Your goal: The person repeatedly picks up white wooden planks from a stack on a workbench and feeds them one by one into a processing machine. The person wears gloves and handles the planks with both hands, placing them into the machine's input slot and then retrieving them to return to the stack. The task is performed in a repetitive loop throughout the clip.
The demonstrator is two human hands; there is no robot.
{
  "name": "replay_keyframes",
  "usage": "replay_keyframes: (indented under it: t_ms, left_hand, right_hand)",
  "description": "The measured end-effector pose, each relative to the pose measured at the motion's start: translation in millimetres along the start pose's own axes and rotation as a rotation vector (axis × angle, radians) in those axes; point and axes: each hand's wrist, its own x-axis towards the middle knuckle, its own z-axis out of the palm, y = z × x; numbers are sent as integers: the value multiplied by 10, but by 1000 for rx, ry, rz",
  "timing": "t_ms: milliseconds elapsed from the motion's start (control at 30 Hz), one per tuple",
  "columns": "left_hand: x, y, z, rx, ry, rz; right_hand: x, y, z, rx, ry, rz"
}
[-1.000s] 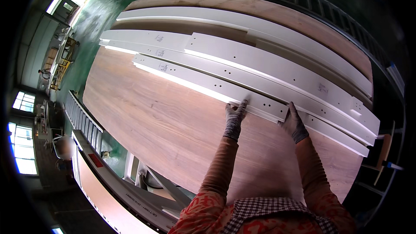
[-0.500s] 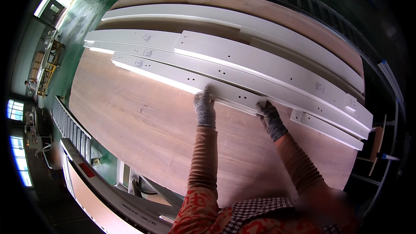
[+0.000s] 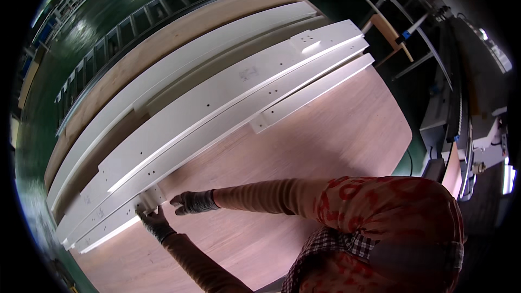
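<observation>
My gloved left hand (image 3: 156, 223) grips the near edge of a white board (image 3: 116, 220) with drilled holes. That board lies along the near side of a longer white board (image 3: 217, 140), and my fingers partly cover it. Just off its right end, my gloved right hand (image 3: 190, 202) is over the wooden surface with fingers somewhat apart and nothing visible in them. A shorter white strip (image 3: 320, 90) with holes lies farther right along the same long board. Behind is a wide white board (image 3: 228, 84) with a small raised block (image 3: 305, 42) near its right end.
Everything lies on a large wood-grained panel (image 3: 347, 135). Another long white piece (image 3: 179, 57) runs behind the others. Along the far side stands a ladder-like metal roller frame (image 3: 157, 13). Metal rails and a wooden piece (image 3: 386, 31) stand beyond the right end; machinery (image 3: 461, 125) is farther right.
The view has swung to the right. My right hand has come off the board's right end, while my left hand is now nearer that end.
</observation>
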Motion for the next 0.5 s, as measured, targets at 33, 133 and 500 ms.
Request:
replay_keyframes:
  t_ms: [33,133,500]
  left_hand:
    - [-14,-29,58,38,-15,31]
    - [-53,-196,-218,549,-182,418]
    - [-3088,-2865,2210,1042,-267,386]
  right_hand:
    - [-289,77,-204,-24,-28,-109]
    - [-1527,-37,-1133,213,10,96]
    - [-5674,913,-5839,-52,1888,-258]
